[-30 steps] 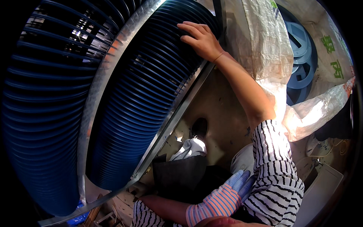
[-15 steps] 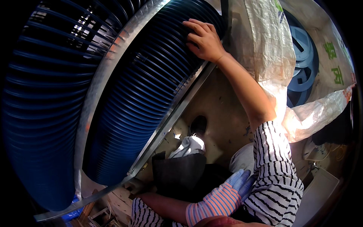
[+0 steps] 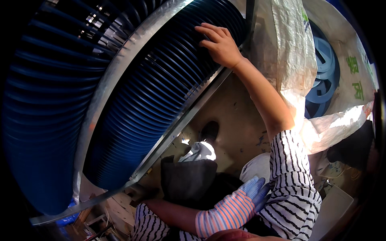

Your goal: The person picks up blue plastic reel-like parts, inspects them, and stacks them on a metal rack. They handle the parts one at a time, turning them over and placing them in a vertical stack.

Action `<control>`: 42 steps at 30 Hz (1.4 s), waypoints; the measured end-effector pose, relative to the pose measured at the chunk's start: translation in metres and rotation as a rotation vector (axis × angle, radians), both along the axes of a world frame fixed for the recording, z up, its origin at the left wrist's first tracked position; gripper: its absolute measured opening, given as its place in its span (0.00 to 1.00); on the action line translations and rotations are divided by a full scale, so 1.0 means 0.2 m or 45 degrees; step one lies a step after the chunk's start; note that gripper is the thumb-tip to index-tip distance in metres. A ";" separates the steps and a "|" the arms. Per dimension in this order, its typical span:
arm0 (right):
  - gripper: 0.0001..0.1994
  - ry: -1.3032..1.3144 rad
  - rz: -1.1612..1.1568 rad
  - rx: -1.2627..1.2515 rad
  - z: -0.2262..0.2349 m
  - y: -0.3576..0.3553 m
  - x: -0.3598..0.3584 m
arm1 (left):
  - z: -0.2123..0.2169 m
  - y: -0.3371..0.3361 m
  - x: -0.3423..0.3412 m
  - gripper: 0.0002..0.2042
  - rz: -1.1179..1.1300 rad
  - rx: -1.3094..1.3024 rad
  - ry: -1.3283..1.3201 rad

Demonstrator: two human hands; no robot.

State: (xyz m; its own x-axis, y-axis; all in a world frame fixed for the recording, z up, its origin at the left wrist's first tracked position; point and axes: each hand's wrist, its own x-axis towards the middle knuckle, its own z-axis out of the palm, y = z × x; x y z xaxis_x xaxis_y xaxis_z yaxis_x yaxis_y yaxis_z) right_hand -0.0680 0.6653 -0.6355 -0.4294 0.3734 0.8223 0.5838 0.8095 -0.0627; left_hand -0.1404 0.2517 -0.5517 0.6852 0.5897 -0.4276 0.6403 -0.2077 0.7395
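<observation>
My bare right hand (image 3: pixel 220 45) rests on the upper part of a long row of dark blue, thin-edged rings (image 3: pixel 150 98). Its fingers are spread and slightly bent, with the tips at the ring edges; no ring is seen lifted out. In a glove with blue and orange stripes, my left hand (image 3: pixel 237 205) lies across my body. Its blue fingers stretch out flat against my right sleeve (image 3: pixel 291 176), holding nothing. A second row of blue rings (image 3: pixel 44 120) stands at the far left, behind a curved metal strip (image 3: pixel 94 104).
A straight metal rail (image 3: pixel 189 116) borders the rings on my side. To the right, a whitish woven sack (image 3: pixel 295 48) gapes around flat blue plastic parts (image 3: pixel 323 68). A pale board (image 3: pixel 331 213) leans at lower right. Wood scraps (image 3: pixel 118 209) lie at lower left.
The view has shifted slightly, so the rings sit a little farther right. My right hand's fingers have changed their bend a little on the rings. The left hand stays on the sleeve.
</observation>
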 end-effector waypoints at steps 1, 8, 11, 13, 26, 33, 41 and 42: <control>0.09 0.016 -0.005 -0.018 0.00 0.00 0.01 | -0.01 0.01 0.00 0.24 0.034 -0.037 -0.049; 0.07 0.028 0.006 0.011 0.01 -0.02 -0.06 | 0.11 0.15 -0.01 0.23 -0.064 -0.036 0.020; 0.08 -0.014 0.030 0.080 0.00 -0.03 -0.07 | 0.11 0.16 0.03 0.23 -0.265 -0.163 0.226; 0.12 -0.043 0.068 0.073 0.02 -0.04 -0.07 | 0.11 0.17 0.04 0.24 -0.379 -0.100 0.284; 0.09 -0.035 0.112 -0.001 0.03 -0.07 -0.11 | 0.12 0.11 0.00 0.30 0.043 -0.133 0.225; 0.12 -0.052 0.187 0.081 0.05 -0.09 -0.15 | 0.12 0.09 -0.01 0.30 0.210 -0.138 0.102; 0.12 -0.127 0.261 0.056 0.06 -0.10 -0.17 | 0.12 0.10 -0.01 0.30 0.148 -0.156 0.095; 0.11 -0.112 0.267 0.040 0.06 -0.11 -0.18 | 0.09 0.07 -0.01 0.24 0.136 -0.070 0.062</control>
State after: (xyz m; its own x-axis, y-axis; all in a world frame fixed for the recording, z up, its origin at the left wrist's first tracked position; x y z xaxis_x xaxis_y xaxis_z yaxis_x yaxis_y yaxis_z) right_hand -0.1038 0.6426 -0.6225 -0.5656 0.2431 0.7880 0.4049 0.9143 0.0085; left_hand -0.1414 0.2665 -0.5332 0.5974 0.6328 -0.4926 0.6922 -0.0968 0.7152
